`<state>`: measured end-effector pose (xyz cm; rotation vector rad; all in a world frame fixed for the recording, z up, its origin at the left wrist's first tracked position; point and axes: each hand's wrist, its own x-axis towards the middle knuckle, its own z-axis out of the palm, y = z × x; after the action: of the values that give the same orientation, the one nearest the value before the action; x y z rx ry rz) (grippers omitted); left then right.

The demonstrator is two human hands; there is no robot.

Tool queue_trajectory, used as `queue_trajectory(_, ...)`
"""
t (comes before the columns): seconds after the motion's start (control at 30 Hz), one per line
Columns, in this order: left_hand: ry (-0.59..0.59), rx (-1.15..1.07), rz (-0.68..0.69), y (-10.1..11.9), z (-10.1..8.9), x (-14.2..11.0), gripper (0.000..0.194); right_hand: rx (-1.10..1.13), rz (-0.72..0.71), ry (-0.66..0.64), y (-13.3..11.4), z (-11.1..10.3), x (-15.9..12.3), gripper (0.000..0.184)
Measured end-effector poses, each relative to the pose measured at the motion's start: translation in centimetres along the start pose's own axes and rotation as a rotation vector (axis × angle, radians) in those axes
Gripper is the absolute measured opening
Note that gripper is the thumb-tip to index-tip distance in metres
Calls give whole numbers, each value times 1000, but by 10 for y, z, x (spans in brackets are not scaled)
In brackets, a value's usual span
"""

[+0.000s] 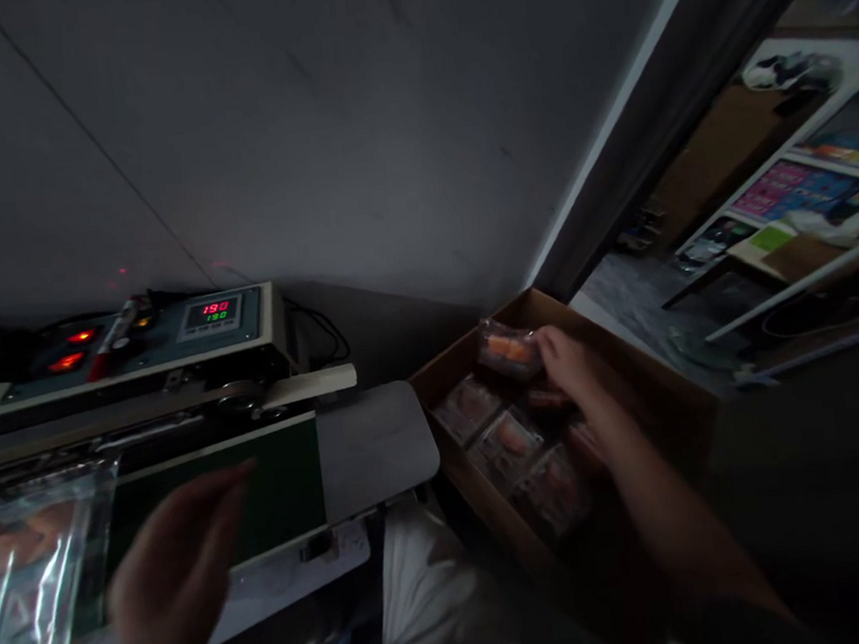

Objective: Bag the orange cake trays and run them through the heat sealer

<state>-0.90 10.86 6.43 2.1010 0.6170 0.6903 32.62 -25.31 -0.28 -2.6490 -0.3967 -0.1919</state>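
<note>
Left hand point(174, 585): open, fingers stretched out and blurred, pinching nothing; it hovers at the bottom edge of the view, just beside the bag.

Clear plastic bag point(31, 577): glossy and creased, with orange-pink food showing through; it lies at the lower left corner, cut off by the frame, against the front of the sealer.

Right hand point(578, 389): fingers curled down inside the box, tips against the raised pack; whether they pinch it, I cannot tell.

Raised pack point(508, 350): clear wrap around orange food, tilted up by the box's far corner.

Other packs point(512, 445): at least three, dim, lying side by side along the left wall of the box, with the right hand just above them.

Cardboard box point(453, 340): open-topped, brown, at the counter's right end, with little room left around the packs.

Band sealer point(166, 405): green front panel, grey plate at its right end point(376, 447), red display reading 190 point(219, 315).

White plastic sack point(423, 593): bunched below the plate, between sealer and box.

Far off: grey wall point(307, 122); doorway with colourful shelves point(800, 179).
</note>
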Motion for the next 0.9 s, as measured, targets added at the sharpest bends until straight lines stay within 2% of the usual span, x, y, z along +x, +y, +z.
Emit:
queue_trajectory(0.03, -44, -37, 34, 15, 13, 6, 25, 104, -112, 23, -11, -34, -3, 33)
queue_trajectory(0.07, -142, -106, 121, 32, 29, 13, 29, 185, -232, 25, -25, -67, -9, 31)
queue_trajectory(0.13, -324, -257, 243, 70, 60, 31, 54, 300, -375, 36, -62, -121, -24, 25)
queue_trajectory(0.2, -379, -469, 293, 104, 85, 45, 81, 449, -453, 27, -101, -150, -39, 22)
queue_trajectory(0.27, -449, -677, 223, 121, 96, 51, 79, 653, -454, 34, -134, -150, -49, 19)
queue_trajectory(0.33, -478, -795, 59, 117, 95, 48, 56, 920, -374, 119, -157, -124, -54, 24)
queue_trajectory(0.4, -411, -837, -136, 93, 88, 41, 38, 1195, -251, 187, -173, -82, -60, 34)
queue_trajectory(0.43, -359, -853, -223, 77, 83, 37, 36, 1301, -196, 160, -179, -58, -66, 39)
queue_trajectory(0.5, -257, -884, -356, 45, 75, 30, 38, 1397, -150, -62, -193, -10, -82, 51)
queue_trajectory(0.57, -194, -888, -429, 19, 69, 25, 43, 1391, -187, -248, -206, 32, -101, 64)
queue_trajectory(0.63, -157, -882, -460, 2, 65, 24, 48, 1346, -226, -253, -218, 66, -117, 66)
queue_trajectory(0.7, -152, -926, -512, -10, 61, 25, 51, 1282, -217, -170, -225, 90, -123, 57)
queue_trajectory(0.77, -121, -987, -594, -20, 57, 29, 51, 1211, -198, -121, -228, 104, -122, 51)
queue_trajectory(0.83, -56, -988, -654, -30, 53, 36, 48, 1144, -213, -103, -229, 111, -117, 51)
queue_trajectory(0.9, 8, -920, -646, -38, 52, 43, 44, 1079, -244, -98, -229, 112, -114, 51)
